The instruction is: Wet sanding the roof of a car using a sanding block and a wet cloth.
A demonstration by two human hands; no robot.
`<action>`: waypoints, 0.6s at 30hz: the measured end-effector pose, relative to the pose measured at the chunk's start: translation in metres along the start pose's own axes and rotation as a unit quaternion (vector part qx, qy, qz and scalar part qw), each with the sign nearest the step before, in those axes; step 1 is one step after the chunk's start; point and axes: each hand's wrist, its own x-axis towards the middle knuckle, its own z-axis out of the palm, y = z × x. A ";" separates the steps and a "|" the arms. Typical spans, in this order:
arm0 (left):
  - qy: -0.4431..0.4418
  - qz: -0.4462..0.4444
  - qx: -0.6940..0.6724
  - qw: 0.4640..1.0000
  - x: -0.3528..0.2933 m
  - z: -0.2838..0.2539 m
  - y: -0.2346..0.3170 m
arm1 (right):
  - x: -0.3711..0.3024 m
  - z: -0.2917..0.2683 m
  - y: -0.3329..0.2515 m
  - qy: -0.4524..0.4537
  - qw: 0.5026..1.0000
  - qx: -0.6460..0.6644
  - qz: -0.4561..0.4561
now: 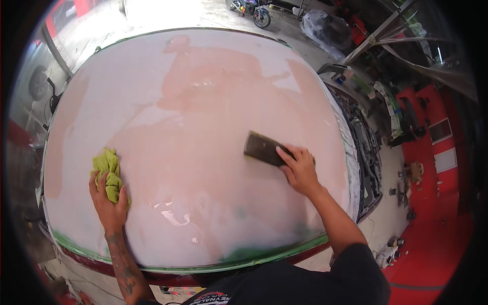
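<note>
A broad car panel, apparently a roof (pixel 152 168), fills the middle of the view, patchy pale grey and pinkish, with wet puddles near its front. My right hand (pixel 301 170) grips a dark sanding block (pixel 264 148) that lies flat on the right half of the panel. The fingers wrap over the block's right end. At the left, my left hand (pixel 109 203) is closed on a crumpled yellow-green cloth (pixel 107 170) resting on the panel. Green paint (pixel 254 252) shows along the near edge.
Right of the panel, an uncovered dark engine bay (pixel 367 162) borders plastic masking (pixel 351 157). A motorcycle (pixel 254 10) stands beyond the far edge, near a plastic-wrapped object (pixel 325 30). Red walling (pixel 422 239) and scattered parts lie at the right. A metal post (pixel 56 53) rises at the left.
</note>
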 end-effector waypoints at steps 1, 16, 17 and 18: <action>0.001 0.002 0.000 1.000 0.001 0.002 0.000 | 0.044 0.014 0.017 0.019 1.000 0.006 -0.007; 0.011 0.018 -0.002 1.000 0.004 0.007 -0.002 | -0.084 -0.014 -0.092 -0.026 0.999 0.027 0.002; 0.012 0.018 0.001 1.000 0.004 0.005 -0.004 | -0.085 -0.015 -0.092 -0.036 0.999 0.028 -0.021; 0.011 0.017 0.003 1.000 0.001 0.003 -0.004 | -0.087 -0.016 -0.091 -0.050 0.997 0.028 -0.044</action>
